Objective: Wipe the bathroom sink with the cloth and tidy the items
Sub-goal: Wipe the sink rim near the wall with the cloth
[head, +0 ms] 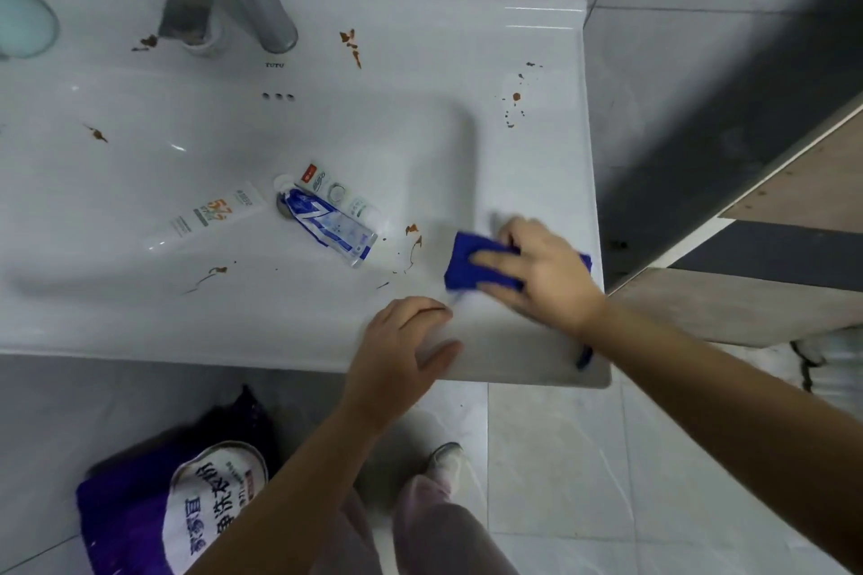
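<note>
Head view. Item: a folded dark-blue terry cloth (471, 266) is lying on the right ledge of the glossy white ceramic sink (140, 317). The right hand (544, 273) is covering most of it and pressing down with fingers spread flat, curling round nothing. The left hand (401, 341) is resting near the right wrist on the sink's front rim, fingers loosely bent and holding nothing. Just beyond the right fingertips, brown smears (413, 240) are marking the basin. Further that way, a crumpled blue-and-white tube (327, 224) is lying beside a white orange-printed tube (215, 212).
</note>
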Motion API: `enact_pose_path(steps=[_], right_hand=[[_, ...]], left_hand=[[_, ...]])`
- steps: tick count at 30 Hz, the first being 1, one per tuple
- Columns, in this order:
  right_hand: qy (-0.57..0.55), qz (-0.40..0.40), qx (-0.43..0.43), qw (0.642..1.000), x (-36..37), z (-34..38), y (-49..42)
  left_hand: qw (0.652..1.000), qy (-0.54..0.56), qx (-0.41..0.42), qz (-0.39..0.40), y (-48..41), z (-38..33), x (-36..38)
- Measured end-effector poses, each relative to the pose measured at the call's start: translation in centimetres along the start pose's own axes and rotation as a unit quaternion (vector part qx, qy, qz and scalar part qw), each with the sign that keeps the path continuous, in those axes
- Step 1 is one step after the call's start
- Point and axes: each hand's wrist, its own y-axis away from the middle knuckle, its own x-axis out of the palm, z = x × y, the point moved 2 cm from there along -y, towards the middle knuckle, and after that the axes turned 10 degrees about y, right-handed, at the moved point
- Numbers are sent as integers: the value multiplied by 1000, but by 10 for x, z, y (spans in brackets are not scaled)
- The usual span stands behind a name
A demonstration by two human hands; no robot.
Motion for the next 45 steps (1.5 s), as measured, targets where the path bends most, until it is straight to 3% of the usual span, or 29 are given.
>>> enact_pose_path(steps=[5, 10, 13, 18, 23, 28, 33, 36, 41, 45], right_hand=[[69, -80, 192, 976, -6, -44, -32], [17, -47, 98, 994, -12, 3, 59], [41, -52, 80, 995, -11, -24, 31], [73, -77, 252, 962, -9, -56, -36], [13, -49, 123, 991, -3, -11, 10], [28, -62, 97, 993, 6, -44, -56], [48, -48, 140, 988, 15, -83, -117], [74, -81, 195, 975, 11, -114, -143], [100, -142, 398, 901, 8, -122, -152], [81, -127, 337, 930, 8, -87, -117]], left_hand=[[1000, 3, -2, -6, -1, 2, 1], [1000, 6, 0, -4, -1, 0, -1], [1000, 12, -4, -4, 0, 0, 0], [1000, 13, -1, 11, -6, -2, -2], [999, 8, 12, 36, -36, 7, -8], [999, -36, 21, 32, -117, 31, -21], [995, -76, 61, 10, -213, 63, -36], [988, -110, 104, 33, -262, 78, -33], [986, -80, 126, 71, -301, 87, -16], [989, -56, 127, 52, -301, 97, -12]])
